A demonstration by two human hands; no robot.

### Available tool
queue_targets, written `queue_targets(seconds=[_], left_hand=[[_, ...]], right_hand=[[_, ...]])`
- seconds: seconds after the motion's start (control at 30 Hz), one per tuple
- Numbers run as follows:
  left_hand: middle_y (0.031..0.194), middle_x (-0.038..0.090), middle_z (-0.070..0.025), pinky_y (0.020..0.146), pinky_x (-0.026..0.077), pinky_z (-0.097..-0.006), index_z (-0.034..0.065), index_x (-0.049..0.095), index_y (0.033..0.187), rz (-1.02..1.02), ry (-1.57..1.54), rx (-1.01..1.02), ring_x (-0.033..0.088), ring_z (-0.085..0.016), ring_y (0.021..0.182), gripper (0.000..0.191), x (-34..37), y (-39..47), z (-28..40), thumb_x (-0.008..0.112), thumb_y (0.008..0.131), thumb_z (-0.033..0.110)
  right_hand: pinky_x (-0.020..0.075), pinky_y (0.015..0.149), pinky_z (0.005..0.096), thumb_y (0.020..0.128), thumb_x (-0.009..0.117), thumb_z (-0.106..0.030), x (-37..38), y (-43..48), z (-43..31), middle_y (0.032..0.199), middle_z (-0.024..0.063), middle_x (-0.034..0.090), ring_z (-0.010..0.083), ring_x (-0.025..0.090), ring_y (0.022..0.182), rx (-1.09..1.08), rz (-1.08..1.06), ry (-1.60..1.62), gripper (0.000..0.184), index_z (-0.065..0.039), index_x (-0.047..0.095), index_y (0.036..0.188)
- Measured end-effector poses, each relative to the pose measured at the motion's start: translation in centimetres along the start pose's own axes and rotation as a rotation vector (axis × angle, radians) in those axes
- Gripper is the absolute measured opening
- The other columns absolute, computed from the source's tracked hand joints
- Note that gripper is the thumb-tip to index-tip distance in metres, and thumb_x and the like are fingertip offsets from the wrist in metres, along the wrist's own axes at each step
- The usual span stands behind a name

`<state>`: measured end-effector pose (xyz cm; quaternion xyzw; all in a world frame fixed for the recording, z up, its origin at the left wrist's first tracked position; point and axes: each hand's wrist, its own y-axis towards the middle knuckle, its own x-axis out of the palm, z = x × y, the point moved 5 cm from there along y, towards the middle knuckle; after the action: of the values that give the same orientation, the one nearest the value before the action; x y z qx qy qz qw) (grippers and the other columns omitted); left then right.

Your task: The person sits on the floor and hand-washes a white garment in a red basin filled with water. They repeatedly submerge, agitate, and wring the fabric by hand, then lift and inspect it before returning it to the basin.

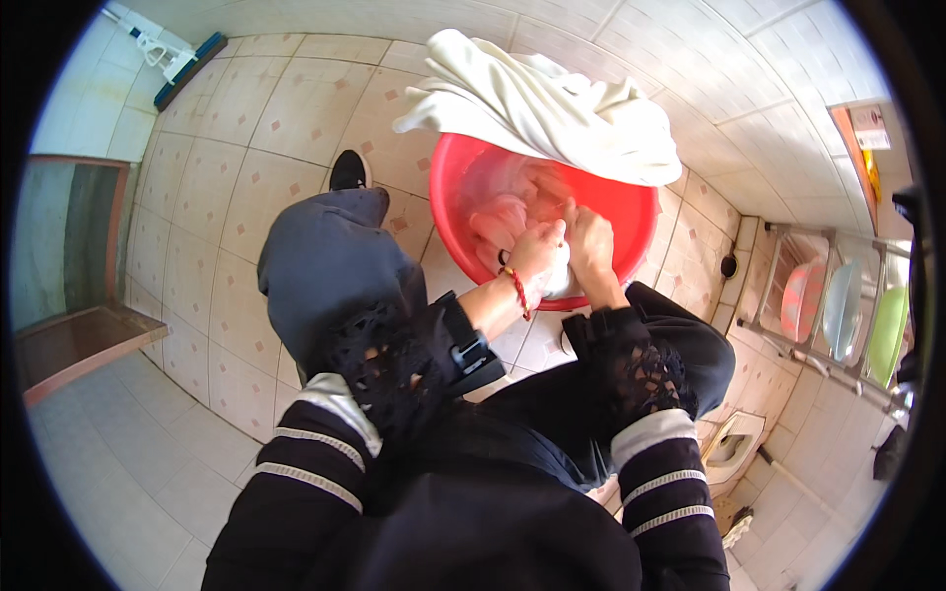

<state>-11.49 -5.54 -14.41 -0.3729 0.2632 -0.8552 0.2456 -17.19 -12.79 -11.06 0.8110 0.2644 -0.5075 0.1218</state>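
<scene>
A red plastic basin (635,240) stands on the tiled floor between my knees, with water and wet cloth (502,221) inside. My left hand (538,255), a red cord bracelet at its wrist, is closed around part of the cloth near the basin's close side. Right beside it, my right hand (591,235) grips the same bunched cloth. A white bit of it (563,277) shows below the hands; the rest inside their grip is hidden. Over the far rim lies a large cream-white cloth (547,111), heaped and folded, partly hanging outside the basin.
A sponge mop (181,70) leans at the upper left. Plastic basins in pink (802,299), blue (841,310) and green (888,336) sit in a metal rack on the right. Below the rack is a squat toilet (733,447). A wood-edged sill (96,343) juts out at the left.
</scene>
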Motion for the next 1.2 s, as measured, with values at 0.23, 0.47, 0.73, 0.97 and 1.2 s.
queue_targets(seconds=[0.23, 0.47, 0.73, 0.97, 1.2], left_hand=[[0.108, 0.052, -0.0221, 0.087, 0.04, -0.0374, -0.0028, 0.044, 0.112, 0.696, 0.215, 0.561, 0.052, -0.031, 0.101, 0.035, -7.5, 0.2, 7.0, 0.043, 0.091, 0.026], [0.116, 0.05, -0.0121, 0.093, 0.036, -0.0292, -0.0007, 0.044, 0.117, 0.6, 0.094, 0.469, 0.046, -0.019, 0.109, 0.034, -8.1, 1.4, 3.9, 0.049, 0.085, 0.011], [0.116, 0.051, -0.0131, 0.094, 0.036, -0.029, -0.0017, 0.049, 0.11, 0.657, 0.075, 0.318, 0.049, -0.021, 0.109, 0.027, -7.6, 1.6, 5.2, 0.05, 0.084, 0.006], [0.114, 0.052, -0.0122, 0.095, 0.035, -0.0282, -0.0009, 0.05, 0.111, 0.638, -0.017, 0.447, 0.049, -0.021, 0.109, 0.027, -8.0, 1.8, 4.8, 0.043, 0.084, 0.0], [0.11, 0.055, -0.0136, 0.095, 0.036, -0.0298, -0.0035, 0.052, 0.11, 0.354, 0.007, 0.537, 0.05, -0.022, 0.107, 0.041, -7.0, 1.4, 7.5, 0.035, 0.073, -0.007]], right_hand=[[0.0455, 0.076, 0.0371, 0.083, 0.055, -0.04, 8.1, 7.2, 7.2, 0.09, 0.0249, 0.061, 0.0339, 0.059, 0.091, 0.197, -0.421, 0.321, 0.043, 0.001, 0.062, 0.093], [0.0423, 0.087, 0.0369, 0.083, 0.049, -0.023, 19.7, 9.4, 4.0, 0.112, 0.0155, 0.057, 0.0269, 0.054, 0.104, -0.112, -0.579, -0.328, 0.034, -0.004, 0.057, 0.11], [0.0448, 0.081, 0.0364, 0.083, 0.05, -0.023, 24.2, 8.6, 6.4, 0.106, 0.0141, 0.06, 0.0271, 0.058, 0.096, -0.137, -0.824, -0.29, 0.032, -0.002, 0.059, 0.106], [0.0471, 0.075, 0.036, 0.084, 0.052, -0.023, 19.6, 11.0, 4.7, 0.101, 0.0129, 0.063, 0.0273, 0.061, 0.089, -0.197, -0.545, -0.003, 0.031, 0.0, 0.061, 0.103], [0.0471, 0.067, 0.0272, 0.086, 0.055, -0.021, 2.2, 4.0, -2.2, 0.081, 0.0062, 0.065, 0.014, 0.059, 0.073, 0.081, -0.606, 0.513, 0.027, 0.003, 0.063, 0.096]])
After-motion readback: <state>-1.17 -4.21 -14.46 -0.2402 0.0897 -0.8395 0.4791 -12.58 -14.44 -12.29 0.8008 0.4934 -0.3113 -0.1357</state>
